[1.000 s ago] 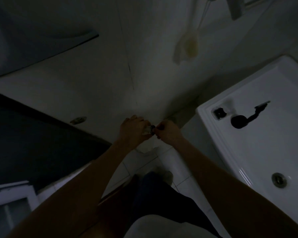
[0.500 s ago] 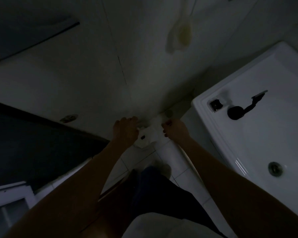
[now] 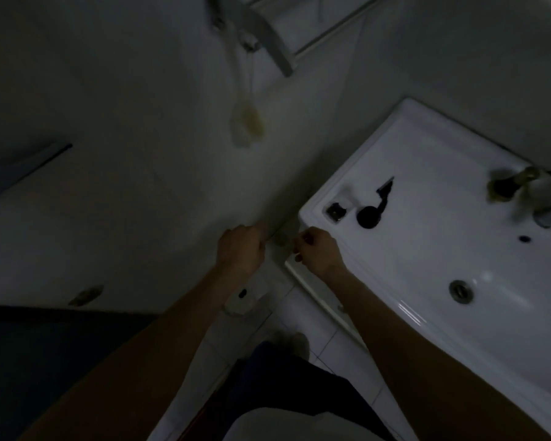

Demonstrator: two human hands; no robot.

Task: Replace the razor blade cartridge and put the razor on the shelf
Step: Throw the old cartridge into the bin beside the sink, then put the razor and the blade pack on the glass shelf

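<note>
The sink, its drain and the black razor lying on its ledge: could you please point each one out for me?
sink (image 3: 477,198): head view, bare white ledge behind the basin.
drain (image 3: 461,291): head view, middle of the metal ring.
black razor (image 3: 368,217): head view, round dark end lying on the ledge.

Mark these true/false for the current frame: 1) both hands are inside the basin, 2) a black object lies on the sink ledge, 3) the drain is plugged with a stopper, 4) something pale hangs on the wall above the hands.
1) False. The left hand and right hand meet beside the white ceramic sink, off its corner.
2) True. A black round-ended object lies on the ledge.
3) False. The round metal drain shows open, nothing in it.
4) True. A pale yellowish hanging sponge-like item dangles on the wall.
</note>
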